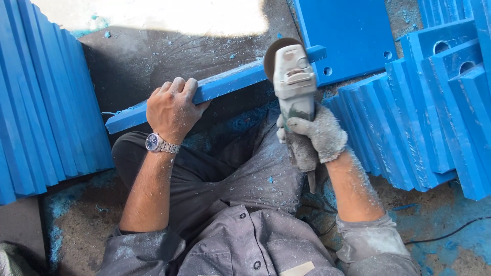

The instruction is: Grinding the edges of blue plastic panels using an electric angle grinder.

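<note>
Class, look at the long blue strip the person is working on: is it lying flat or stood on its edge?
On edge: the blue strip shows its narrow edge upward, gripped by the left hand.

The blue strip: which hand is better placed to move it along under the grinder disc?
Left. The left hand already grips the blue strip, while the right hand holds the angle grinder.

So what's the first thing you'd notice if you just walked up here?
Blue everywhere: stacks of blue plastic boards on the left and more blue boards on the right. In the middle, the right hand, in a dusty glove, grips a grinder whose disc sits at one blue strip. The bare left hand, with a wristwatch, holds that strip, and blue shavings speckle the floor.
</note>
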